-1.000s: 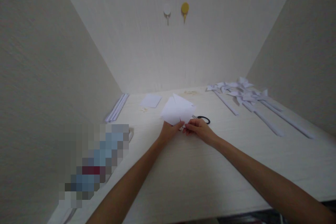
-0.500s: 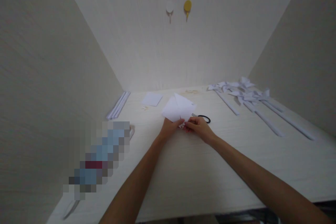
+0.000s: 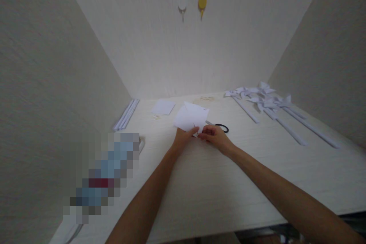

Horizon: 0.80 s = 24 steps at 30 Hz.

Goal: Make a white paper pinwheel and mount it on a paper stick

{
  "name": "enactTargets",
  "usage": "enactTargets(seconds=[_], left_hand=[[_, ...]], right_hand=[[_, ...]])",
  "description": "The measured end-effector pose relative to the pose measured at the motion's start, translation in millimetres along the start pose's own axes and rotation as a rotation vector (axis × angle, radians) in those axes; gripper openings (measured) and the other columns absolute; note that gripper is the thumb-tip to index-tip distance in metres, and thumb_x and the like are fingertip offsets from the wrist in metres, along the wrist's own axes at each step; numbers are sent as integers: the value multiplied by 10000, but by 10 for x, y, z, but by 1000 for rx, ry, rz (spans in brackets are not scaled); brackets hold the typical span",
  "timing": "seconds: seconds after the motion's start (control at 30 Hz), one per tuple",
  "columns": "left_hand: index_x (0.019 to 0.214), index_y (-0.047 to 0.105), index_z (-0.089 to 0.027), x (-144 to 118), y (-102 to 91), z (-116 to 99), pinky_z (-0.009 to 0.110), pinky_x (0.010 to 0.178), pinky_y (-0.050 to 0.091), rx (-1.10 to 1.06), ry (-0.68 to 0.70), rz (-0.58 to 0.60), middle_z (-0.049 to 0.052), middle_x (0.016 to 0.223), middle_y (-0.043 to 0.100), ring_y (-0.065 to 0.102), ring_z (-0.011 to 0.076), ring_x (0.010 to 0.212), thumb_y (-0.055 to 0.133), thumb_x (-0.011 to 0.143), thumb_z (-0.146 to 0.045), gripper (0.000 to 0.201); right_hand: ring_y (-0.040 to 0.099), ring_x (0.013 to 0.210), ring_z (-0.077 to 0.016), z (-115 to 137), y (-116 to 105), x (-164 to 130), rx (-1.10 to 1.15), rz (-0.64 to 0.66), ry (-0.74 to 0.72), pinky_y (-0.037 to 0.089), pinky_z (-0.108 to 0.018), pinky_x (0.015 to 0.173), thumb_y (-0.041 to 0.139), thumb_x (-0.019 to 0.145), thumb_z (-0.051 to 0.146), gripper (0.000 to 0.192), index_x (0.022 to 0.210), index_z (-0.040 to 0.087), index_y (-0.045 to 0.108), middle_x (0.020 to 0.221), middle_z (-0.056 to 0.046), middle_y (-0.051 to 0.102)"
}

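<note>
A white sheet of paper [image 3: 190,117] with a slit near its lower corner is held just above the table, tilted. My left hand [image 3: 183,138] grips it from below, the thumb lying on top by the slit. At the lower right corner, my right hand [image 3: 215,137] has thumb and fingers pinched together on the paper's edge; the fingertips are partly hidden. Beyond the right hand lie scissors [image 3: 227,128], with a black handle loop and a bit of blade in sight.
A flat paper square [image 3: 163,107] lies behind, left of the held sheet, near small pale bits [image 3: 156,117]. Rolled paper sticks [image 3: 126,115] rest at the left wall. Several paper pinwheels [image 3: 265,101] on sticks lie right. A blurred blue object [image 3: 114,160] is front left.
The held sheet has turned and tilted a little, its slit showing more plainly. Both hands keep their grip near its lower corner. The whole view has shifted slightly.
</note>
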State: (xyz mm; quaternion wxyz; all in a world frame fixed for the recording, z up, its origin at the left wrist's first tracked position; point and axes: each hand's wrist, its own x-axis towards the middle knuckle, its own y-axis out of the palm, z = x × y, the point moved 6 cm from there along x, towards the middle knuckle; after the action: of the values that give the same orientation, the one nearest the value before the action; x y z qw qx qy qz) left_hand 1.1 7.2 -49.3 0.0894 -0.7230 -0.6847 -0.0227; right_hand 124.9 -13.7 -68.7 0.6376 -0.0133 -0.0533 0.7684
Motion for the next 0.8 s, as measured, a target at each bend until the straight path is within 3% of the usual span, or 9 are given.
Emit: enactTargets(seconds=[0.27,0.53,0.8], left_hand=[[547,557,-140,-33,1,6,286,606,482,-56,-84,-35,30,653,642,601,183,718,662,557,-214,128],[563,569,-128,-40,6,-16,289,591,476,-82,-89,-22,36,683,647,598,172,669,659,561,-229,135],[702,608,-125,-21,40,-33,321,768,441,-71,-36,39,68,874,656,591,184,832,662,563,-217,176]], right_hand=[[525,595,-145,96,-39,-20,-176,-145,-170,404,-285,581,574,615,218,51,594,190,537,609,1,574],[524,613,-148,67,-28,-50,-123,-158,-139,402,-271,541,636,581,277,145,642,191,537,661,-11,562],[458,595,-139,177,-48,-51,-309,-182,-280,360,-280,582,563,676,251,192,511,185,491,557,8,476]])
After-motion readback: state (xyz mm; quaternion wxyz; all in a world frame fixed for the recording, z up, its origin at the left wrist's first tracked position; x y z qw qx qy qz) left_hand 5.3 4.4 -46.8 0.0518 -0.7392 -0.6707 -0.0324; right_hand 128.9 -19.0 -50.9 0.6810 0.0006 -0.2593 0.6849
